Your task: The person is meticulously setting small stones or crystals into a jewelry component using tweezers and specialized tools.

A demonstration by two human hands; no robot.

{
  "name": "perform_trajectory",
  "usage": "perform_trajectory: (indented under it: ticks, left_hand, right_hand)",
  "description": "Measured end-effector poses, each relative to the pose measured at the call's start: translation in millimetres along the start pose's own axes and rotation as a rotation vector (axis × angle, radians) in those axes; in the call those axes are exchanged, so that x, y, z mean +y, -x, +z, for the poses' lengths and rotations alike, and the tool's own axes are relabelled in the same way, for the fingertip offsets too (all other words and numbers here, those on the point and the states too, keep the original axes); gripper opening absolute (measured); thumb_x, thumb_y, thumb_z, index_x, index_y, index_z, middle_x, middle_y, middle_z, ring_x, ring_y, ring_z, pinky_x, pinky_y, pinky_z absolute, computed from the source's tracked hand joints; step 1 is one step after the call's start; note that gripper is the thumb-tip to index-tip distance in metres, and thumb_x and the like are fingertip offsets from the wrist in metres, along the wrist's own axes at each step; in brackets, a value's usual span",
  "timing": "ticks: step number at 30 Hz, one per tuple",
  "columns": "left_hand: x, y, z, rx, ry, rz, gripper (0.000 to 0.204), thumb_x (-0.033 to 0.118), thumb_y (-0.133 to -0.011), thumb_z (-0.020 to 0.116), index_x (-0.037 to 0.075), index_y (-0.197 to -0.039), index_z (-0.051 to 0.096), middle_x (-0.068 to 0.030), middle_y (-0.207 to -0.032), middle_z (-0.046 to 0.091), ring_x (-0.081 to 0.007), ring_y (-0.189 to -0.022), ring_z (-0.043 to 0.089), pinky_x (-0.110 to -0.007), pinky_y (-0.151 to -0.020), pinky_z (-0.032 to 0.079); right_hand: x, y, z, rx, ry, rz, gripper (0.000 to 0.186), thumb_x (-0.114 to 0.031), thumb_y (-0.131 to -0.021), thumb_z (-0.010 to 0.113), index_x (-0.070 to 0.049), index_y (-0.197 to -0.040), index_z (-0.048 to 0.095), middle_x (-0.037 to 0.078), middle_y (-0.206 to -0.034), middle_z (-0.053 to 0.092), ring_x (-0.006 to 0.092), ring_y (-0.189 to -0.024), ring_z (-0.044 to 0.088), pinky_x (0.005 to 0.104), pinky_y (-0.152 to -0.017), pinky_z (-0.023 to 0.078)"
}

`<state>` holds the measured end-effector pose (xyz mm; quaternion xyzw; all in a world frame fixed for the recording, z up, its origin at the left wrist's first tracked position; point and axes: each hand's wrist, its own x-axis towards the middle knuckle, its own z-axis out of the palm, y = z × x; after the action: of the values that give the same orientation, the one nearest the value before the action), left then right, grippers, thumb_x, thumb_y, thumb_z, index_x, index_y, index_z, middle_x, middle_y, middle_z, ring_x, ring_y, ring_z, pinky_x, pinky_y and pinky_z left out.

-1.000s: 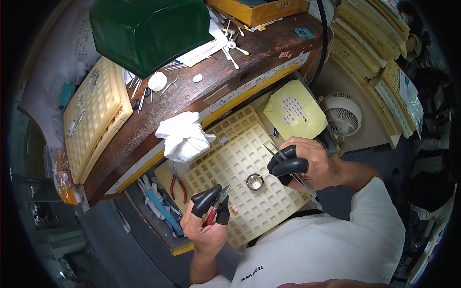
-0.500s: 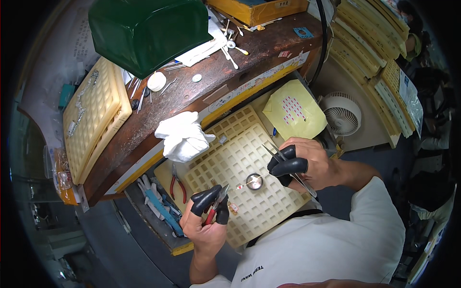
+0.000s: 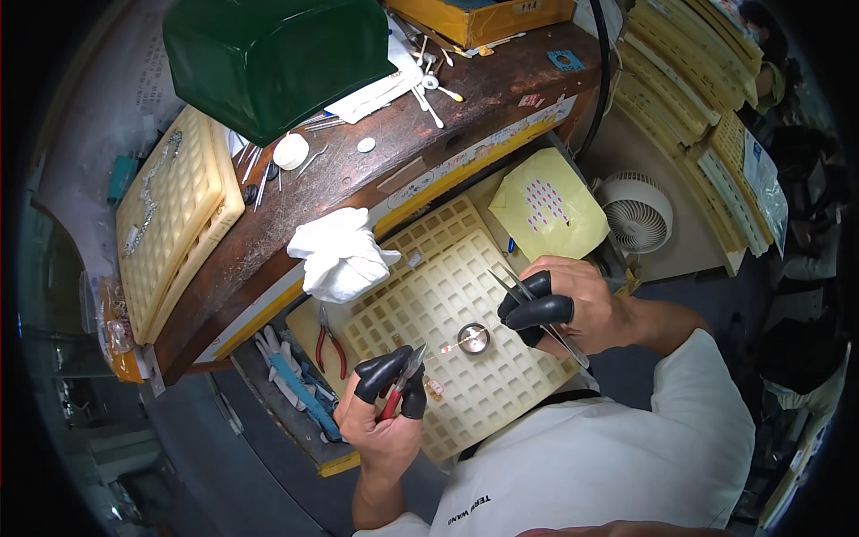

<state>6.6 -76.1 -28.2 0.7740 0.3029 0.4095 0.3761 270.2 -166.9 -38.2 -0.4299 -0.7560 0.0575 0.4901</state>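
My left hand (image 3: 385, 421), with black finger cots on its fingertips, grips a pair of pliers (image 3: 390, 404) with red handles; their jaws point up and right. In my right hand (image 3: 577, 309), also in black finger cots, is a pair of metal tweezers (image 3: 559, 338), the tips apart and pointing up and left. Between the hands a small round dish (image 3: 484, 348) sits on the cream tray (image 3: 483, 403) of square pockets. A thin gold strand lies across the dish, with a small red and white piece (image 3: 446, 348) at its left end. Neither tool touches these.
A second pair of red-handled pliers (image 3: 331, 345) lies at the tray's left. Above it hangs a bunched white cloth (image 3: 342, 255). A yellow sheet (image 3: 550, 206) lies in the drawer's far right. The worn wooden bench (image 3: 394, 148) carries a green lamp hood (image 3: 277, 63) and cotton swabs (image 3: 434, 107).
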Motion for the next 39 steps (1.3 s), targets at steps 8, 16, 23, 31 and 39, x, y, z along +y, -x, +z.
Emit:
perform_trajectory:
  ticks: [8, 16, 23, 31, 39]
  left_hand:
    - [4.2, -1.1, -0.8, -0.012, 0.003, -0.022, 0.03, -0.012, -0.074, 0.071, -0.004, -0.103, 0.069, -0.0132, -0.087, 0.069, -0.017, -0.075, 0.065, -0.025, -0.071, 0.051]
    - [5.0, -1.8, -0.3, -0.014, 0.003, -0.024, 0.031, -0.013, -0.073, 0.07, -0.004, -0.102, 0.069, -0.0128, -0.086, 0.068, -0.0167, -0.074, 0.065, -0.025, -0.07, 0.05]
    - [3.8, -1.4, -0.1, -0.012, -0.004, -0.001, 0.033, -0.013, -0.071, 0.069, -0.004, -0.103, 0.069, -0.0128, -0.085, 0.068, -0.0179, -0.073, 0.065, -0.025, -0.069, 0.05]
    - [2.8, 0.0, 1.4, 0.002, 0.011, 0.021, 0.035, -0.014, -0.069, 0.069, -0.004, -0.103, 0.069, -0.0129, -0.085, 0.067, -0.0186, -0.073, 0.064, -0.026, -0.069, 0.05]
    - [1.9, -0.4, 1.8, 0.008, 0.001, 0.055, 0.036, -0.014, -0.068, 0.07, -0.004, -0.103, 0.069, -0.013, -0.084, 0.067, -0.0194, -0.071, 0.064, -0.027, -0.066, 0.05]
  right_hand:
    - [-0.4, 0.5, 0.3, 0.011, 0.004, -0.001, 0.05, 0.004, -0.055, 0.076, -0.003, -0.103, 0.066, 0.012, -0.093, 0.062, 0.0302, -0.077, 0.063, 0.0405, -0.071, 0.053]
    - [-2.2, -3.2, -2.2, 0.009, 0.023, 0.001, 0.038, 0.007, -0.061, 0.076, -0.002, -0.097, 0.068, 0.01, -0.094, 0.068, 0.0268, -0.075, 0.067, 0.0373, -0.07, 0.056]
    - [-1.1, -0.7, -0.9, 0.018, 0.016, -0.006, 0.05, 0.004, -0.056, 0.077, -0.003, -0.104, 0.066, 0.011, -0.093, 0.063, 0.029, -0.078, 0.064, 0.0398, -0.072, 0.054]
    - [-1.3, 1.3, -0.5, 0.019, 0.016, -0.012, 0.049, 0.005, -0.056, 0.076, -0.004, -0.103, 0.065, 0.01, -0.092, 0.063, 0.0288, -0.075, 0.064, 0.0405, -0.072, 0.055]
    - [-2.4, 0.4, -1.3, 0.019, 0.013, -0.012, 0.048, 0.005, -0.058, 0.077, -0.004, -0.103, 0.065, 0.01, -0.093, 0.064, 0.0284, -0.076, 0.065, 0.0406, -0.073, 0.055]
